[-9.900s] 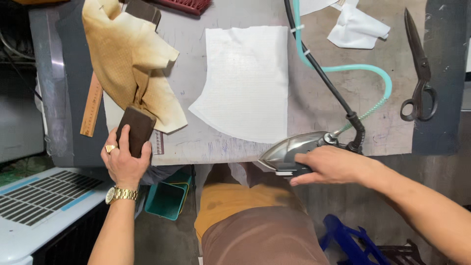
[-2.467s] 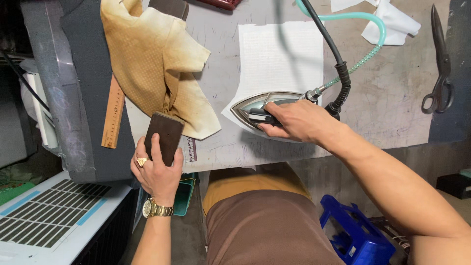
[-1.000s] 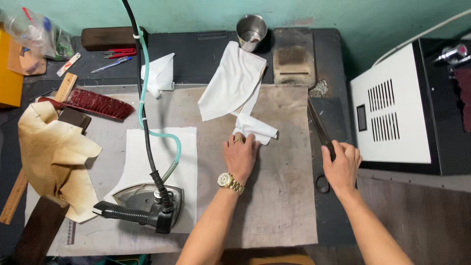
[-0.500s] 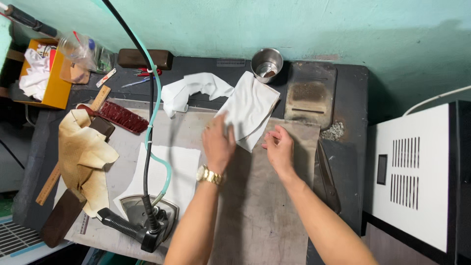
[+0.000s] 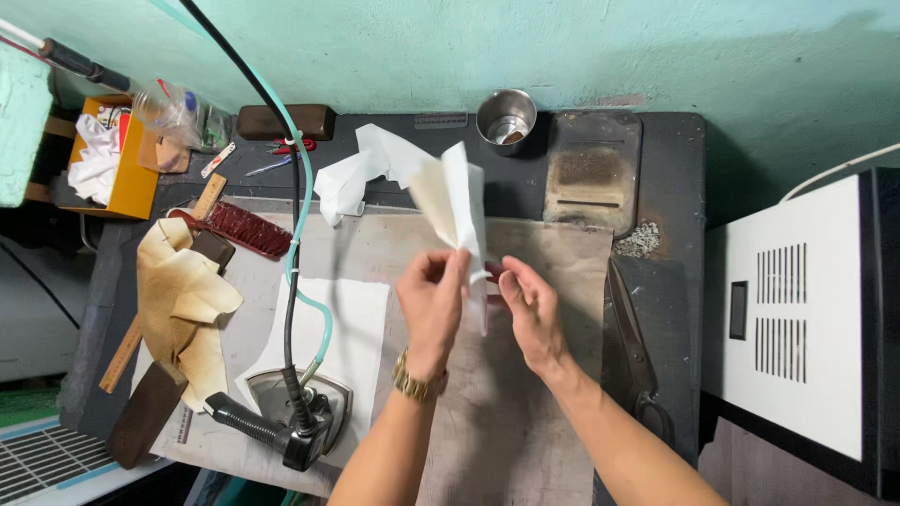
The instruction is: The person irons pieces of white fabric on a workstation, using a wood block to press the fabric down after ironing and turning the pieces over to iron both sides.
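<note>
Above bench: cloth between hands

Iron, scissors flanking seemingly bare mat

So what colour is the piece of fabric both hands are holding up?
White, with a cream-toned inner face; the fabric piece shows in the head view, pinched by the left hand and right hand.
</note>
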